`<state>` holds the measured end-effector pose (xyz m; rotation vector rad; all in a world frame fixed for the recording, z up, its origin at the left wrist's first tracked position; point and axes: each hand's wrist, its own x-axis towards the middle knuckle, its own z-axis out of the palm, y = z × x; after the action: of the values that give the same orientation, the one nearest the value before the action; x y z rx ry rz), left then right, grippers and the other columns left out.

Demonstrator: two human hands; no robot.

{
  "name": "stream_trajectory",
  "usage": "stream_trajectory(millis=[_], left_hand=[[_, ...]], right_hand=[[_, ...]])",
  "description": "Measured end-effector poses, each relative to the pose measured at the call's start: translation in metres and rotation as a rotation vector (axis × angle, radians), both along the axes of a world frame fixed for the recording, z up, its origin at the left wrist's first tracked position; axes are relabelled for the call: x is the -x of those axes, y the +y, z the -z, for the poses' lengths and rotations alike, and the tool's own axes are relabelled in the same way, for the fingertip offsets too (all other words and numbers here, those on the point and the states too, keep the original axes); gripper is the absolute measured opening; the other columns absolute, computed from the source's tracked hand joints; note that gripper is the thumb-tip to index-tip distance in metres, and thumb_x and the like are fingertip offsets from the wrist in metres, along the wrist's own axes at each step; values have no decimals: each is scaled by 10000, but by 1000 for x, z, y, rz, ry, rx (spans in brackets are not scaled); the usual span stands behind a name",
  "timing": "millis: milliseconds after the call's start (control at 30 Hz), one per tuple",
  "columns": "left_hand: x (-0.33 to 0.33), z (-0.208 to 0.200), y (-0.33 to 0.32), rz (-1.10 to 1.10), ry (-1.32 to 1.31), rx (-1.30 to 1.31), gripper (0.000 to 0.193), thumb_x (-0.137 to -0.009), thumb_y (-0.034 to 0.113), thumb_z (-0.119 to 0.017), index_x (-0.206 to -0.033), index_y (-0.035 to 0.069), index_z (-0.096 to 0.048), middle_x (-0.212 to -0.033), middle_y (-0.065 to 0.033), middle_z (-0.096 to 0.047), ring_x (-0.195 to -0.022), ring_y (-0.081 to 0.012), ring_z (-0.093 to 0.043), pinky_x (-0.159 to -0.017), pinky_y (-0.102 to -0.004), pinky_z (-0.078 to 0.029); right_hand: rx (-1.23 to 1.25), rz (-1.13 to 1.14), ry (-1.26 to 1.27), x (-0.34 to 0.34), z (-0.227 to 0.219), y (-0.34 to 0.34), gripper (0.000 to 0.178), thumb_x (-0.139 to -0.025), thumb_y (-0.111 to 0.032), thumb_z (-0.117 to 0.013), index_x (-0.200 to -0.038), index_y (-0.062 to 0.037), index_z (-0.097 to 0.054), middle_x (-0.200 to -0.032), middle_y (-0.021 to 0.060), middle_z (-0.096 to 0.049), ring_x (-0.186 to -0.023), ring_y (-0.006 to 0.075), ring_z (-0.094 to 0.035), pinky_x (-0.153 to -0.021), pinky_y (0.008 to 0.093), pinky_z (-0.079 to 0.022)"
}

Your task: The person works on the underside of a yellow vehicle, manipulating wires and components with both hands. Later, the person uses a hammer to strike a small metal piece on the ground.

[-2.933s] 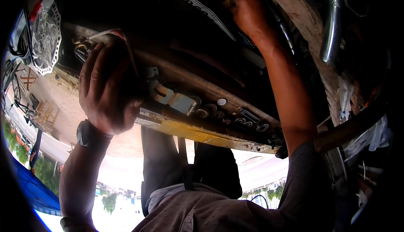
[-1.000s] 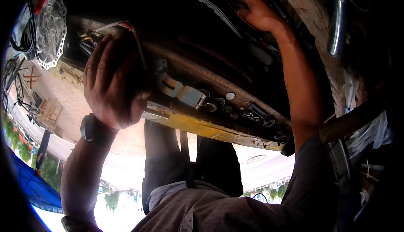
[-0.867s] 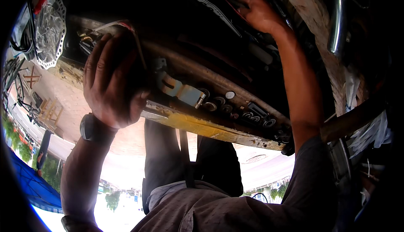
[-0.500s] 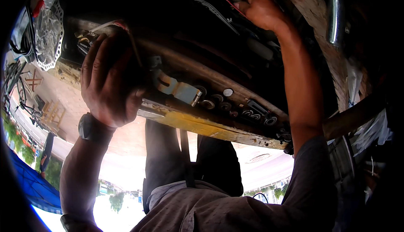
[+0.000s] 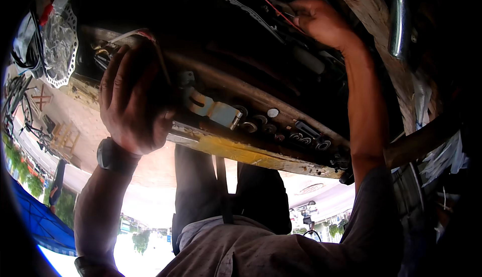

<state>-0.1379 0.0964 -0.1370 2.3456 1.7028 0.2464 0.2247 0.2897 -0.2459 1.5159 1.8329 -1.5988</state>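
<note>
My left hand [image 5: 131, 107] reaches over the near edge of a dark wooden tray [image 5: 261, 98], its fingers apart and slightly bent. Shadow hides the fingertips and the space beneath the palm. Close to those fingers lie brass-coloured metal pieces [image 5: 104, 55] and a pale curved cable [image 5: 131, 33]. Farther off at the upper right, my right hand [image 5: 324, 25] is closed with its fingers bent. A thin red cord [image 5: 271, 5] runs to its fingers; what they grip is too dark to make out.
In the tray lie a bent metal bracket [image 5: 213, 111], several ring-shaped parts [image 5: 251, 125] and a pale disc [image 5: 272, 112]. A worn yellow strip [image 5: 236, 149] forms its near edge. Perforated brake discs [image 5: 63, 51] hang at the left. A shiny metal tube [image 5: 398, 21] stands at the upper right.
My right hand has come slightly nearer and to the right, and the red cord's end has shifted with it. My left hand stays at the tray edge. The view has shifted a little.
</note>
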Motion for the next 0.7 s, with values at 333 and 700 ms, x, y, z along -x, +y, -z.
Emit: stream_trajectory(millis=[333,700], left_hand=[[0,2,-2,-24,1,-30,659,-998,582,-405,-1356,89,-658,-1477,-230,-555,-1385,-451,-505,-1100,-545,-449],[0,1,0,-1,1,-36,657,-1003,583,-406,-1360,91,-655,-1481,-225,-554,-1388,-447,-504,-1104,-548,-449]], right_hand=[[-132,116,127,-4,10,6,345,-981,-79,-629,-1324,-59,-664,-1121,72,-743,-1040,155,-679,-949,336,-521],[153,665,575,-28,5,-18,605,-879,-94,-711,-1432,62,-522,-1331,217,-653,-1260,303,-633,-1132,404,-472]])
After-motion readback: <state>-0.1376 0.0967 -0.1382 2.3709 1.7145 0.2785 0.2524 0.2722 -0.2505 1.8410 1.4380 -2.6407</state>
